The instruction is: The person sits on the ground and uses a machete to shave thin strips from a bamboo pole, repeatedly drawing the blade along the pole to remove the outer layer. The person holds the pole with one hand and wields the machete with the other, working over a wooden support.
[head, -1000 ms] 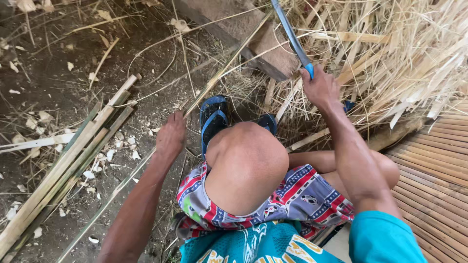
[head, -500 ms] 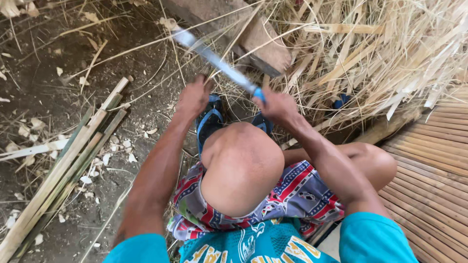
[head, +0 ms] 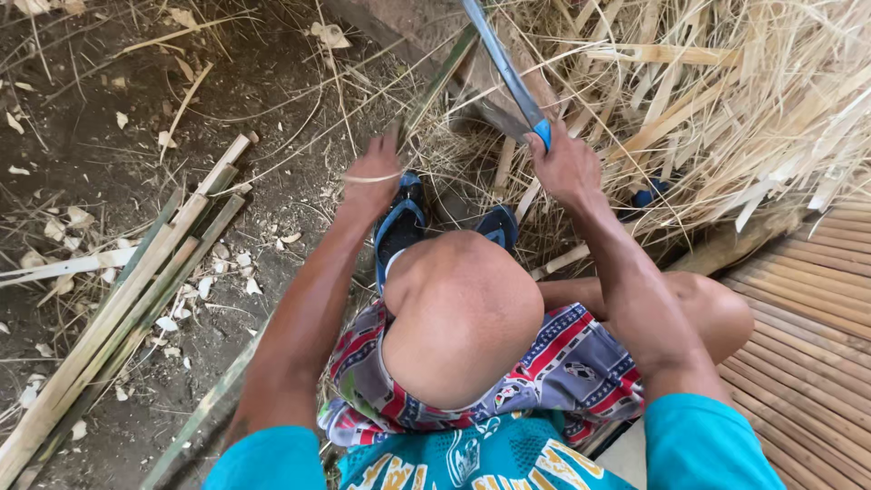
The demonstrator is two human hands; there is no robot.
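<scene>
Hands work over the dirt ground: right hand grips a blue-handled knife; left hand closes on a bamboo strip.

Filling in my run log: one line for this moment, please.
left hand: grips bamboo strip | right hand: holds blue-handled knife, blade up
</scene>
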